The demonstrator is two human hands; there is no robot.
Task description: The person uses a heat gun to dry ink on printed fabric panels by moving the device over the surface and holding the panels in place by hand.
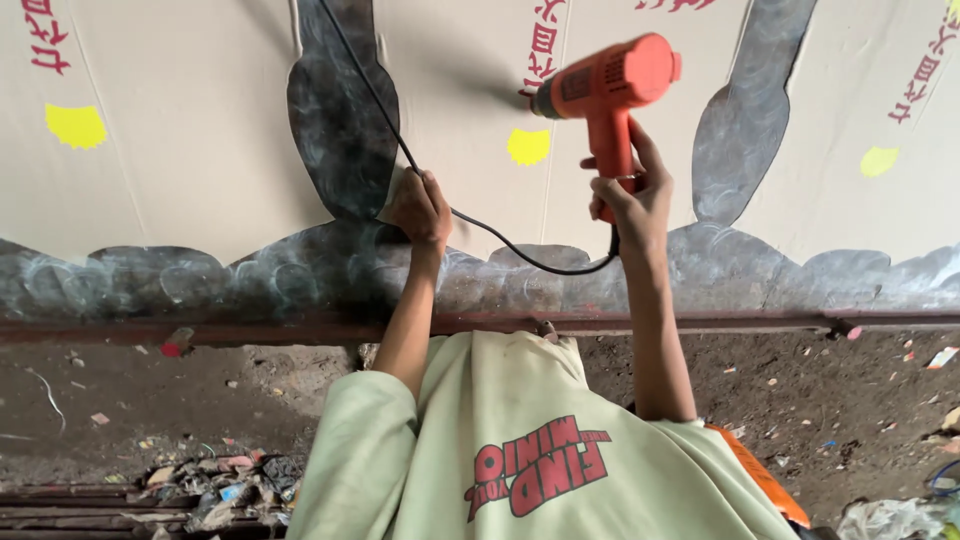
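The orange plastic heat gun (607, 88) is gripped by its handle in the closed right hand (632, 200), nozzle aimed at the beige cardboard sheet (200, 150). Its black cord (500, 240) is pinched in the closed left hand (420, 208) against the sheet's dark painted edge.

The orange pistol-shaped plastic heat gun (605, 85) sits in the right hand (630, 200), above it, with its nozzle pointing left at the large beige cardboard sheet (200, 150) behind. The thin black power cable (530, 262) runs from the grip leftward and passes under the left hand (420, 205), which rests on the sheet. Below the sheet lies the long rusty metal rail (250, 330), then the littered dirt floor (150, 400).
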